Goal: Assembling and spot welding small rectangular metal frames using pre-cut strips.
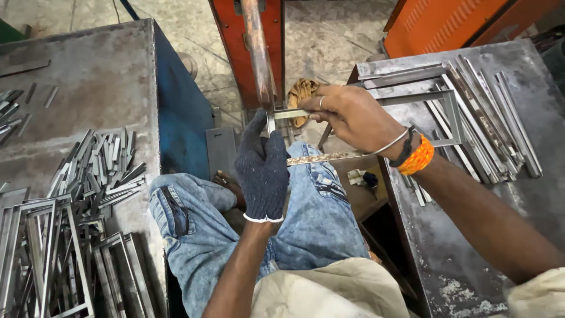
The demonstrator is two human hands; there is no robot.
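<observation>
My left hand [263, 168] wears a dark knitted glove and grips one corner of a thin rectangular metal frame [329, 157], just under the copper-coloured rod [257, 53] of an orange machine. My right hand [353, 115], bare with a ring and wrist bands, pinches the frame's upper strip next to the rod's tip. The frame stretches rightwards over the right table. Both hands hover above my knees in blue jeans.
A grey metal table [88, 88] on the left carries a heap of short metal strips [103, 171] and finished frames [53, 259]. The right table [512, 194] holds long strips and frames [482, 118]. A yellow rag [300, 94] lies by the machine's base.
</observation>
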